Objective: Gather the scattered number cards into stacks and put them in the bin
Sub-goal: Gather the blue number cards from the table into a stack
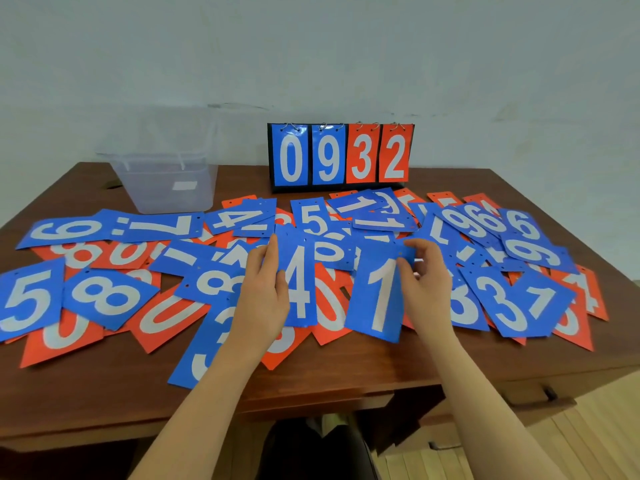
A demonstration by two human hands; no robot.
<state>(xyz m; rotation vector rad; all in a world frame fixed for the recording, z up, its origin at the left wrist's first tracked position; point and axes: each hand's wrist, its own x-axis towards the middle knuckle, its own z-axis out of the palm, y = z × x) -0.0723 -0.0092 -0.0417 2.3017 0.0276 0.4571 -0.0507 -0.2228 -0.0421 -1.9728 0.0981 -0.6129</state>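
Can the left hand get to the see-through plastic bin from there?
Probably yes. The clear plastic bin stands open at the table's far left with only flat cards lying before it, though the left hand already grips a blue 4 card.

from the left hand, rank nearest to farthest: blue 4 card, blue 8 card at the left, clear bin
1. blue 4 card: gripped by the left hand, at the centre.
2. blue 8 card: flat on the table, to the left.
3. clear bin: back left corner.

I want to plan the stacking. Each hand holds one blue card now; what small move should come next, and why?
Probably lay the blue 1 card from the right hand onto the blue 4 card in the left hand: both match in colour, which starts a stack.
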